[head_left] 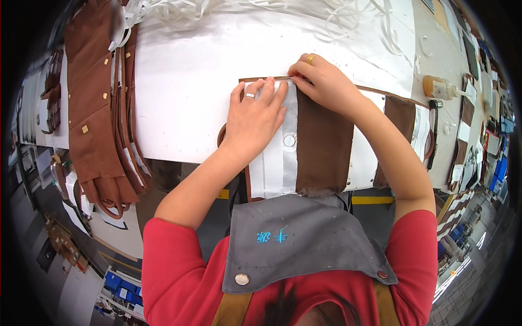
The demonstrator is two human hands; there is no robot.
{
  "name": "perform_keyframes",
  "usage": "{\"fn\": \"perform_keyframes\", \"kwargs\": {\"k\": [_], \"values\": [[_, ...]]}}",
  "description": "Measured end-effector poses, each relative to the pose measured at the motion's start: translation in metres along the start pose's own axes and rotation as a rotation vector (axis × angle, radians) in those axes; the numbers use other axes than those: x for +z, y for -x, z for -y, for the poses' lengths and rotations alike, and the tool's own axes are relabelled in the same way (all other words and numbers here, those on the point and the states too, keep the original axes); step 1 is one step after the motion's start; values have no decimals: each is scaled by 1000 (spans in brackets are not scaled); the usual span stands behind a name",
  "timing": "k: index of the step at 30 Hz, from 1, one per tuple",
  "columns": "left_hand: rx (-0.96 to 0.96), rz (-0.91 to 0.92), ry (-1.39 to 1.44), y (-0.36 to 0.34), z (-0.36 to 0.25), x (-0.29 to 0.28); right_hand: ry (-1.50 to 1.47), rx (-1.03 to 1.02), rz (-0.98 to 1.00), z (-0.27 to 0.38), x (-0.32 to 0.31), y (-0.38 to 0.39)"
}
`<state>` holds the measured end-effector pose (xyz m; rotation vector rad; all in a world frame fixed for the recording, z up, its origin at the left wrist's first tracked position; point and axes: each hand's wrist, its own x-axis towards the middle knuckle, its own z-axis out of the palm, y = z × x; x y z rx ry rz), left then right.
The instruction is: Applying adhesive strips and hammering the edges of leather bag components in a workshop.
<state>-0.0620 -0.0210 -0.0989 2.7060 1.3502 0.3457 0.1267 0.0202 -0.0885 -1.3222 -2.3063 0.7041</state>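
Observation:
A brown leather-like panel (325, 146) with white backing strips (266, 168) lies in front of me, its near end against my grey apron. A round silvery disc (289, 141) sits on the pale strip along its middle. My left hand (254, 115) rests flat over the white part, fingers stretched toward the far edge. At that same edge, just right of the left fingertips, my right hand (324, 82) has thumb and fingers closed on the panel's border. Its fingertips are partly hidden, so any small piece between them does not show.
Brown strapped pieces (95, 114) hang in a stack on the left. White ribbon strips (348, 19) lie tangled at the back. Another brown and white panel (398, 117) lies to the right, near a bottle of amber liquid (439, 87) and a black-handled tool (434, 130).

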Motion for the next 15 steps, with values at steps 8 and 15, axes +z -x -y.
{"fn": "perform_keyframes", "kwargs": {"k": [8,15], "values": [[-4,-1,-17,-1,0,1,5,-10,-58,-1,8,1],[-18,27,-27,1,-1,3,319,-183,94,7,9,15]]}}
